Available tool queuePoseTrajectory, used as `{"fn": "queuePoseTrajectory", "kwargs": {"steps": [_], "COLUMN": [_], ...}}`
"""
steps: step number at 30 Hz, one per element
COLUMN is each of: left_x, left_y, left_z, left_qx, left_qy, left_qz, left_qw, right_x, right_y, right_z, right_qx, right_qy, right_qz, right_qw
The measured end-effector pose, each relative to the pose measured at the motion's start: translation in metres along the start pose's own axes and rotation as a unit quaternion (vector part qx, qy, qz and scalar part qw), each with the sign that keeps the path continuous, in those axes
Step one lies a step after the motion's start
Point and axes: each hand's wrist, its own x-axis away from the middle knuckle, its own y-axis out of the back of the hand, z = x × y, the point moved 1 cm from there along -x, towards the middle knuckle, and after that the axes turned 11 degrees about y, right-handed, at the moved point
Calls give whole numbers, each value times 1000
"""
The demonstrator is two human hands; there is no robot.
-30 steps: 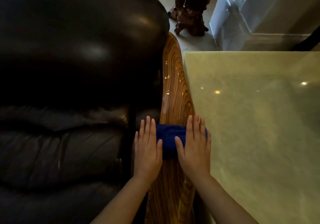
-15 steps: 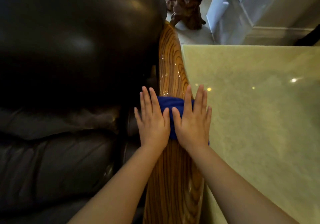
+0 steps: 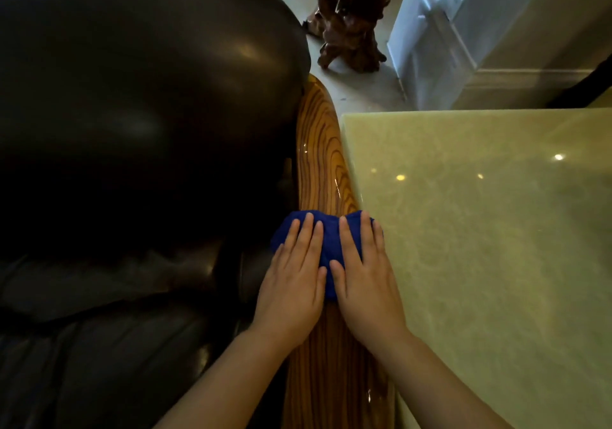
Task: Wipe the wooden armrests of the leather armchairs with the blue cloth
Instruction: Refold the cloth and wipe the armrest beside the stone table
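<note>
A glossy wooden armrest [image 3: 319,160] with strong grain runs away from me, between a dark leather armchair [image 3: 132,114] on the left and a table on the right. The blue cloth [image 3: 329,240] lies bunched across the armrest about halfway along. My left hand [image 3: 293,283] presses flat on the cloth's left part, fingers together and pointing forward. My right hand [image 3: 364,279] presses flat on its right part. Both palms cover most of the cloth; only its front edge and middle strip show.
A pale green stone table top [image 3: 480,246] sits tight against the armrest's right side. Beyond the armrest's far end stands a dark carved wooden piece [image 3: 351,21] on the floor, with a white panel [image 3: 427,34] and a wall base to its right.
Both hands have pushed the cloth forward along the armrest since a second ago, and they have drawn closer together, bunching the cloth between them.
</note>
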Motion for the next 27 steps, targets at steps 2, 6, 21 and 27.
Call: {"fn": "queuePoseTrajectory", "kwargs": {"steps": [2,6,21,27], "left_x": [-25,-87,-133,-186], "left_y": [3,13,54,81], "left_z": [0,-5,-2,-25], "left_qx": [-1,-21,-102,-155], "left_qy": [-1,9,-52,-32], "left_qz": [-2,-18,72,131], "left_qw": [1000,1000,991,979], "right_x": [-25,-85,-113,-161], "right_y": [2,5,24,31], "right_z": [-6,-15,-32,-45], "right_qx": [-10,-35,-163,-184], "right_qy": [-1,-33,-2,-36], "right_qz": [-6,1,50,72], "right_qw": [1000,999,985,980]}}
